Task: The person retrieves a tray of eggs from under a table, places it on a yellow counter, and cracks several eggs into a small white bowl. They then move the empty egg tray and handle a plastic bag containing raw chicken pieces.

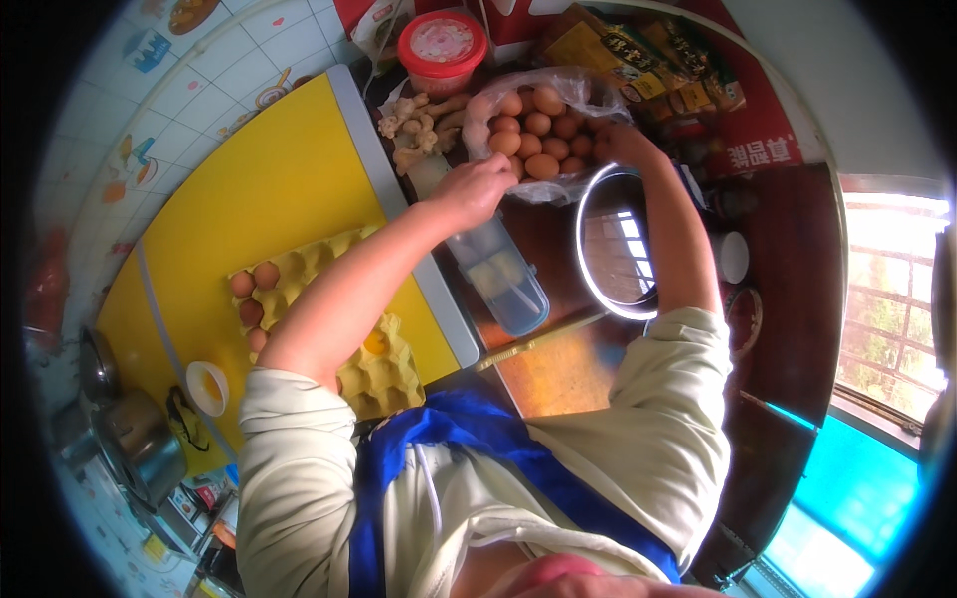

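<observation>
A clear plastic bag (479,118) full of brown eggs (538,125) sits at the far side of the dark table, its mouth spread wide. My left hand (477,192) is closed, pinching the bag's near left edge. On the opposite side my right hand (630,147) is curled over the bag's rim beside the eggs; its fingertips are partly hidden. Under my left forearm lies a yellowish egg tray (399,377) on the yellow table. Several brown eggs (266,275) rest in its left cups, and most other visible cups hold nothing.
Near the bag stand a red-lidded tub (443,45), ginger (417,125) and packets (638,60). A lidded plastic container (508,294) and a round glass lid (608,249) lie closer. At left are a white bowl (207,388) and a metal pot (148,447).
</observation>
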Demonstrator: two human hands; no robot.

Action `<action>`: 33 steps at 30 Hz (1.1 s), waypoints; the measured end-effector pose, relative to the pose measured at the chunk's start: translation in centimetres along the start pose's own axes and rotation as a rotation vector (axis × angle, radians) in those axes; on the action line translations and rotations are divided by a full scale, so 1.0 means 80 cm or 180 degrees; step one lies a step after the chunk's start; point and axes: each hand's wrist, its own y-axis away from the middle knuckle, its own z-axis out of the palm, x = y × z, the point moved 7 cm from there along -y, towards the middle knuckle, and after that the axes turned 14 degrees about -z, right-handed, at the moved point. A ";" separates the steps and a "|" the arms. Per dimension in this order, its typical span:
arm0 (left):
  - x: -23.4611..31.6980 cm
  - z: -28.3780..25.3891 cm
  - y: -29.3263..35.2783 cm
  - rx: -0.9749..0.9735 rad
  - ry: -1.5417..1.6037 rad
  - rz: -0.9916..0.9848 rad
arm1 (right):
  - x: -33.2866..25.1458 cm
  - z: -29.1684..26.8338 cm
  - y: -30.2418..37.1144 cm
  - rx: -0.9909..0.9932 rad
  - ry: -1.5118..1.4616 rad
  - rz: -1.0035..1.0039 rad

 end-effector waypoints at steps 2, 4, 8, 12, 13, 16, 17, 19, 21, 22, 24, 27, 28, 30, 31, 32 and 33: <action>0.001 -0.001 0.001 -0.0011 -0.0057 0.0006 | 0.005 0.009 -0.006 -0.0018 -0.0019 0.0082; 0.006 -0.007 0.005 0.0079 -0.0001 -0.0007 | 0.010 0.016 -0.011 0.0213 -0.0467 0.0080; 0.020 -0.036 0.027 0.0467 -0.0007 -0.0042 | 0.031 0.032 -0.020 0.0419 0.0001 -0.0053; 0.015 -0.065 0.088 0.0372 0.0266 -0.0375 | 0.049 0.042 -0.023 0.0188 0.0767 0.0210; 0.014 -0.075 0.115 0.0468 0.0335 -0.0354 | 0.037 0.037 -0.025 0.0305 0.0416 0.0083; 0.000 -0.101 0.216 0.0548 0.0534 -0.0520 | -0.028 0.004 -0.006 0.0445 0.0399 -0.0498; -0.013 -0.108 0.257 0.0544 0.0470 -0.0829 | -0.050 -0.005 0.003 0.0498 0.0261 -0.0309; -0.040 -0.128 0.341 0.0649 0.0232 -0.1277 | -0.107 -0.028 0.022 0.0416 0.0491 -0.0078; -0.071 -0.152 0.412 0.0931 -0.0093 -0.1755 | -0.182 -0.038 0.047 0.1198 0.0387 -0.0193; -0.093 -0.168 0.440 0.1099 -0.0147 -0.2009 | -0.227 -0.030 0.055 0.1492 0.0282 -0.0456; -0.128 -0.192 0.478 0.1431 -0.0309 -0.2351 | -0.323 0.006 0.064 0.1665 -0.0090 -0.1310; -0.156 -0.198 0.491 0.1594 -0.0597 -0.2214 | -0.463 0.090 0.049 0.1074 -0.0145 -0.2233; -0.161 -0.193 0.488 0.1533 -0.0739 -0.2130 | -0.503 0.113 0.046 0.0962 -0.0664 -0.2423; -0.180 -0.185 0.490 0.1486 -0.0212 -0.2395 | -0.577 0.161 0.028 0.0654 -0.0613 -0.2466; -0.191 -0.181 0.494 0.1435 -0.0089 -0.2732 | -0.607 0.179 0.024 0.0564 -0.0629 -0.2428; -0.189 -0.181 0.492 0.1370 -0.0531 -0.2722 | -0.639 0.190 0.018 0.0589 -0.0346 -0.2711; -0.187 -0.183 0.490 0.1304 -0.0985 -0.2715 | -0.662 0.201 0.014 0.0585 0.0026 -0.2743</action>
